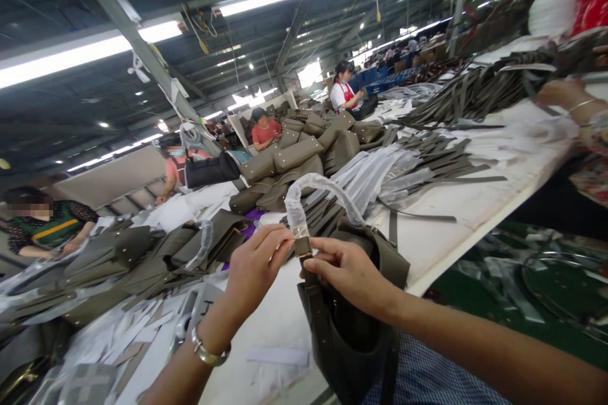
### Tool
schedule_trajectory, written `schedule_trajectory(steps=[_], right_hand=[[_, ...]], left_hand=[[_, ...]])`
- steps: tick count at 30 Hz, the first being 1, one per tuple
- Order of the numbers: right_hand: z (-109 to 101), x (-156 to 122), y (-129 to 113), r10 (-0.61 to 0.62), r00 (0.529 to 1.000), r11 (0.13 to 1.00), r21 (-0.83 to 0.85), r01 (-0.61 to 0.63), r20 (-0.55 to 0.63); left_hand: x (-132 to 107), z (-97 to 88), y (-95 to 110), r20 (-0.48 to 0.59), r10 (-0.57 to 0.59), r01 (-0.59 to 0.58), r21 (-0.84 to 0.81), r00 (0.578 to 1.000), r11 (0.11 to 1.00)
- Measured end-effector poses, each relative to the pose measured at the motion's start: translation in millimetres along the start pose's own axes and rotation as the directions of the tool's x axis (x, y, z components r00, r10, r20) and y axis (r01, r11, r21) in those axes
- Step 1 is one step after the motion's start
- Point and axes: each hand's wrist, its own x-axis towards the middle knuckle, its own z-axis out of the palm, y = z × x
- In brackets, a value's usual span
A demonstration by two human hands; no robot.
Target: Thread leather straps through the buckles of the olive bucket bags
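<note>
An olive-green handbag (354, 323) hangs open against the table's front edge in front of me. Its arched handle (323, 193) is wrapped in clear plastic film. My left hand (254, 269), with a silver bracelet on the wrist, pinches the wrapped handle just above the brass buckle (303, 247). My right hand (346, 272) pinches at the same buckle from the right side, fingers pressed together on it. Both hands are closed around the handle's left end.
The long white table (456, 209) carries piles of olive bags (294, 155), loose dark straps (441, 152) and white paper wrapping (370, 177). Several other workers sit along the far side. Another person's arm (570, 98) with a bracelet reaches in at the right.
</note>
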Motion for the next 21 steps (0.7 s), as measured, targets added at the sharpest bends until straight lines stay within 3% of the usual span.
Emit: schedule_trajectory(steps=[3, 6, 9, 12, 16, 21], right_hand=[[-3, 0, -3, 0.008, 0.998, 0.999, -0.036, -0.009, -0.055], [-7, 1, -8, -0.011, 0.993, 0.997, -0.072, 0.003, -0.115], [-13, 2, -9, -0.024, 0.991, 0.996, -0.091, 0.011, -0.135], [-16, -2, -5, -0.028, 0.998, 0.994, -0.109, 0.021, -0.063], [-18, -11, 1, 0.017, 0.998, 0.962, -0.274, 0.002, 0.066], [-24, -12, -4, 0.06, 0.993, 0.979, -0.2, -0.04, 0.097]], left_hand=[[-1, 5.3, 8, -0.044, -0.077, 0.075, -0.047, 0.996, 0.996], [-8, 8.4, 17, -0.06, -0.01, 0.006, -0.06, 0.998, 0.998], [-18, 10.7, 22, -0.001, 0.038, -0.038, -0.109, 0.999, 0.993], [-27, 14.7, 22, 0.051, -0.012, 0.019, -0.132, 0.999, 0.991], [-35, 20.1, 24, 0.048, -0.09, 0.096, -0.134, 0.995, 0.986], [-48, 17.1, 41, 0.054, -0.018, 0.026, -0.158, 0.998, 0.987]])
